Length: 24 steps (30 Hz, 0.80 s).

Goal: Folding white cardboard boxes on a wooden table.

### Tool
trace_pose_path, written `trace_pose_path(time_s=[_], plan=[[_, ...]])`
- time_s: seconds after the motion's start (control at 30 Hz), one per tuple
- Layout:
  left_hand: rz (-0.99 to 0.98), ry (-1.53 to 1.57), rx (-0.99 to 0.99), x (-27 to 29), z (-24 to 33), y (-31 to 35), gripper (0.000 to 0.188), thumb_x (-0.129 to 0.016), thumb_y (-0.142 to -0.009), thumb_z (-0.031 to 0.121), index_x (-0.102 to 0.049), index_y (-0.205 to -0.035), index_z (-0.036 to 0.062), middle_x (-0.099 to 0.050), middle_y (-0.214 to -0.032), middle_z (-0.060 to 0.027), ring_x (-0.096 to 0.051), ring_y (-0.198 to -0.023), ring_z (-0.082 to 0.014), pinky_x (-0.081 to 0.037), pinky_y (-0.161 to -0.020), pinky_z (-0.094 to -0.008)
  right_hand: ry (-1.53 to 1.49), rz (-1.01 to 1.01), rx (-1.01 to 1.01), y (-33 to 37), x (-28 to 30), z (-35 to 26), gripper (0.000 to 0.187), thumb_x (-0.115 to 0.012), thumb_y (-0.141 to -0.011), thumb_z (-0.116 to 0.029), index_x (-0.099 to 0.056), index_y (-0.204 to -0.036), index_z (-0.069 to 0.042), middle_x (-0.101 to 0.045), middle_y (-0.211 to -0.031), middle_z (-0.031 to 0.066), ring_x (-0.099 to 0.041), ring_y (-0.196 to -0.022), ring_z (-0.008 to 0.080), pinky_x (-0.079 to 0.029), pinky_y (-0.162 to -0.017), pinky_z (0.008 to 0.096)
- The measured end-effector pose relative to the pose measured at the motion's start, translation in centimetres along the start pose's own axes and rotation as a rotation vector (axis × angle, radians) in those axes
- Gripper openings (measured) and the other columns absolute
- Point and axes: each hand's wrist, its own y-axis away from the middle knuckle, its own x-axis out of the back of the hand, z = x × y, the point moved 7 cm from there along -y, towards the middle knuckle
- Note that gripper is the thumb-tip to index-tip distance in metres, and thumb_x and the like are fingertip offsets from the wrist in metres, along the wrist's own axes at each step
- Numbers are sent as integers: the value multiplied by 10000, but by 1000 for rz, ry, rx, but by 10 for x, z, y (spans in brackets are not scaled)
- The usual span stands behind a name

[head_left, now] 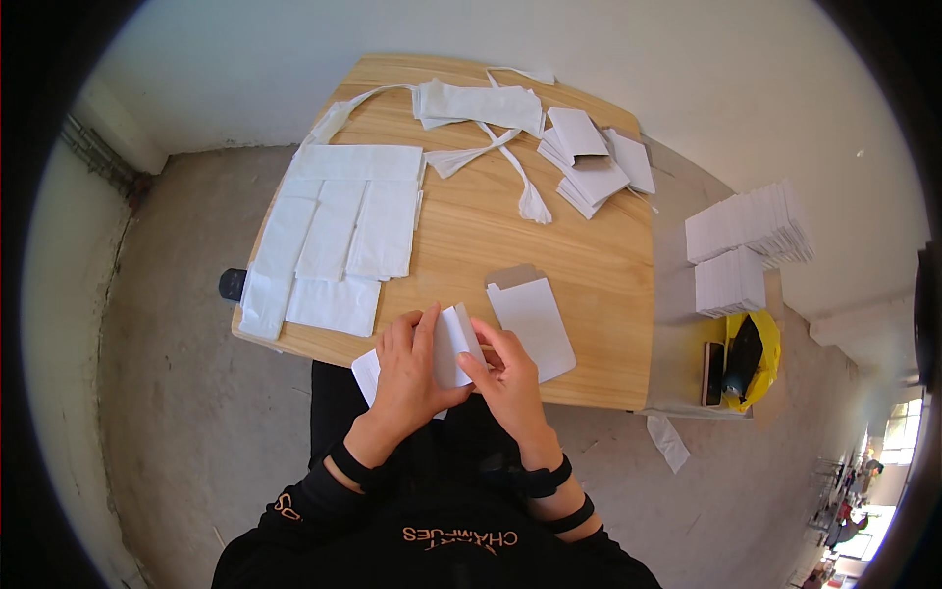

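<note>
Both my hands hold a small white folded paper piece (454, 339) at the near edge of a wooden table (510, 236). My left hand (410, 368) covers its left side with fingers curled over the top. My right hand (505, 378) pinches its right edge. Just right of my hands lies a flat white paper envelope with a brown flap (531, 319). Another white sheet (366, 373) peeks out from under my left hand.
Rows of white paper sheets (339, 231) cover the table's left side. A loose pile of folded envelopes (594, 162) and white strips (486, 123) lies at the far end. Stacks of white envelopes (746, 245) and a yellow bag (751, 358) sit on a side surface at right.
</note>
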Motion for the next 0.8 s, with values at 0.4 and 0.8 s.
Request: trace_pose_path(time_s=[0.4,0.8], plan=[[64,29,-18,5,1,0,1010,-855,-520,230,-324,-1353,20,-390,-1218,-200,-395,-1126,-373,-337,-949,-450,-95,10,91,-6,10,-6,332,-522,-937,-88,-529,-1264,-29,-584,-1071,37,-542,-915,84,-453,-740,208],[75,33,-79,7,14,-1,966,-836,-531,205,-347,-1345,32,-413,-1173,-190,-409,-1080,-366,-319,-915,-465,-424,108,-141,-7,19,16,197,-612,-869,-60,-605,-1060,-14,-600,-971,52,-566,-821,90,-466,-696,221]])
